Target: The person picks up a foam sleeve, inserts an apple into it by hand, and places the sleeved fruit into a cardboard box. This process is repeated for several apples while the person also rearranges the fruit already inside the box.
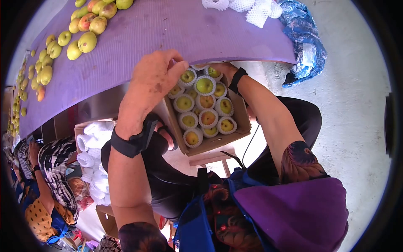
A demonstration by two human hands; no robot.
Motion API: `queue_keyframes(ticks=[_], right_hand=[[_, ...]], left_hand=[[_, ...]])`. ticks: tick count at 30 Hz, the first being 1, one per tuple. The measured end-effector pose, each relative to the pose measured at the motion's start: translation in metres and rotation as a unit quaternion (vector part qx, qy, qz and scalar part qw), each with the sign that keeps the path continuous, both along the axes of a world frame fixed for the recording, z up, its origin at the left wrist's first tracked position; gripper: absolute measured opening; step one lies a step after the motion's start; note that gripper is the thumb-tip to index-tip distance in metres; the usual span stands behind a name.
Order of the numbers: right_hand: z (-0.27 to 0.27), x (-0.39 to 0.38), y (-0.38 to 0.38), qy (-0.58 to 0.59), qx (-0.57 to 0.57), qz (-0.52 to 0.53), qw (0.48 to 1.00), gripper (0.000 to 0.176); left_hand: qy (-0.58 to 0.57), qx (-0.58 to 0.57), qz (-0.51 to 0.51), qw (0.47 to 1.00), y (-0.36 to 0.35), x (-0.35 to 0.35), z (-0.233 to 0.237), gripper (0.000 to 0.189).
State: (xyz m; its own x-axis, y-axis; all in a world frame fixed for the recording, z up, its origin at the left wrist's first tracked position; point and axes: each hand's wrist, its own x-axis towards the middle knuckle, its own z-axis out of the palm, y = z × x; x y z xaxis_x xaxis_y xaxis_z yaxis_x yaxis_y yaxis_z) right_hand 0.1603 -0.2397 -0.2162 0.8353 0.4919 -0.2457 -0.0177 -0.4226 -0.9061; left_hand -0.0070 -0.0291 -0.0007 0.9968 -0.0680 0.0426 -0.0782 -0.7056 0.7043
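Note:
A cardboard box [242, 124] sits between my knees, tilted a little, its far end by the table edge. Rows of green and reddish apples [184, 103] fill it, each in a white foam net [196, 144]. My left hand [156, 73] is raised over the box's far left corner, thumb and forefinger curved with a gap between them and nothing visible in it. At the far right corner, my right hand [226, 70] reaches in beside a netted apple [213, 72]. Its fingers are mostly hidden near the table edge.
Loose apples [87, 42] lie across the purple-covered table [176, 31] at the left. White foam nets [258, 12] and a blue patterned cloth [303, 42] are at its right end. More nets [94, 164] fill a carton to my left, near another seated person [52, 180].

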Motion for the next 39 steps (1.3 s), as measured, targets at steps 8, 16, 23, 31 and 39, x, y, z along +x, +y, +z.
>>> queue_keyframes(ticks=[8,16,23,31,39], right_hand=[[0.012,-0.003,-0.006,0.061,-0.005,0.043,0.997,0.061],[0.012,0.001,-0.007,0.066,-0.013,0.069,0.995,0.061],[0.003,0.006,-0.01,0.048,-0.027,0.071,0.996,0.062],[-0.008,0.013,-0.01,0.012,-0.046,0.07,0.996,0.063],[-0.028,0.019,-0.004,-0.069,-0.083,0.067,0.992,0.065]], left_hand=[[-0.024,0.064,0.001,0.998,-0.009,0.004,-0.001,0.026],[-0.024,0.073,0.001,0.997,-0.013,0.005,0.0,0.026],[-0.026,0.088,0.011,0.996,-0.013,0.005,0.001,0.027],[-0.045,0.098,0.033,0.994,-0.014,0.005,0.002,0.027],[-0.066,0.094,0.019,0.993,-0.009,0.007,0.001,0.027]])
